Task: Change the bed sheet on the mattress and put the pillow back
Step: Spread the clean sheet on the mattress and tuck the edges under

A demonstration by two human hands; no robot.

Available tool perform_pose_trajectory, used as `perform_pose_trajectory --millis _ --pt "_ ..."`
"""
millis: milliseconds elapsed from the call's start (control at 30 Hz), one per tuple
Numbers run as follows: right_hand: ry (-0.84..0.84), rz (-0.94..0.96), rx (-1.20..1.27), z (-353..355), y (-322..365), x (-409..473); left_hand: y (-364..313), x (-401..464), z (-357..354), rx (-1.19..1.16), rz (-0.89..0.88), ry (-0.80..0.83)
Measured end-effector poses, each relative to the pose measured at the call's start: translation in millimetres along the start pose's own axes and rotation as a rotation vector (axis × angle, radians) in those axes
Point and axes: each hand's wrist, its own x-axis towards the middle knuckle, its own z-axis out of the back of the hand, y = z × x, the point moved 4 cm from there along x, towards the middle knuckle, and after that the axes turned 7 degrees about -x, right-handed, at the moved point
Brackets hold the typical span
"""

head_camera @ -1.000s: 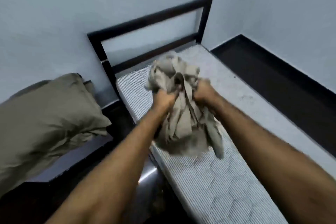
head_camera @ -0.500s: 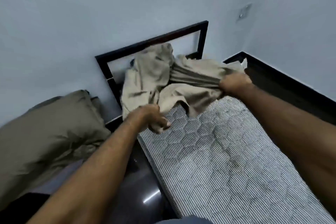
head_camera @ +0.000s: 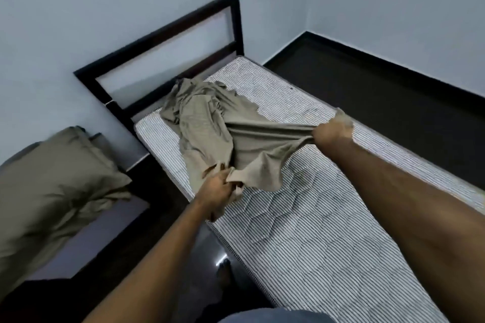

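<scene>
A crumpled olive-tan bed sheet lies bunched on the head end of the bare striped mattress. My left hand grips one edge of the sheet near the mattress's left side. My right hand is closed on another part of the sheet and holds it taut toward the right side. The pillow, in a matching olive cover, rests off the bed at the left on a low surface.
A dark bed frame headboard stands against the pale wall. Dark floor runs along the right of the bed, and a narrow dark gap separates the bed from the low grey surface at left.
The sheet was a tight bundle held up in both hands; it has dropped onto the mattress's head end and my hands have pulled apart, stretching it between them.
</scene>
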Motion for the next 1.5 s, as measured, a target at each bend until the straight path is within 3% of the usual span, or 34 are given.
perform_pose_trajectory --millis 100,233,300,433,533,700,867,1000,1067,1133,1167,1267,1500 --pt "-0.050 -0.120 0.086 -20 -27 -26 -22 -23 -27 -0.202 0.043 -0.077" --pt "-0.159 -0.267 0.295 -30 -68 -53 -72 -42 2 -1.022 0.173 -0.606" --pt "-0.172 -0.195 0.374 -34 -81 -68 -99 -42 12 -1.173 0.102 -0.569" --pt "-0.136 -0.260 0.456 -52 -103 -109 -149 -68 -7 -0.868 -0.064 -0.356" --pt "-0.194 -0.364 0.524 -70 -116 -145 -162 -101 -28 -0.729 -0.060 -0.394" --pt "-0.226 -0.432 1.014 -96 -126 -205 -152 -152 -46 -0.912 -0.069 -0.288" --pt "-0.363 -0.475 1.382 -111 -99 -276 -152 -212 -85 -0.867 -0.150 -0.220" --pt "-0.406 -0.439 1.255 -136 -88 -325 -159 -256 -143 -0.519 -0.221 0.067" --pt "-0.491 -0.449 1.285 -144 -91 -347 -156 -267 -171 -0.450 -0.212 0.133" --pt "-0.631 -0.533 1.544 -143 -95 -369 -157 -270 -191 -0.512 -0.184 0.133" --pt "-0.677 -0.571 1.786 -139 -94 -376 -161 -270 -198 -0.527 -0.183 0.121" --pt "-0.502 -0.545 2.482 -136 -85 -388 -190 -276 -217 -0.532 -0.234 0.076" --pt "-0.156 -0.362 2.710 -152 -114 -438 -239 -275 -272 -0.604 -0.139 0.110"
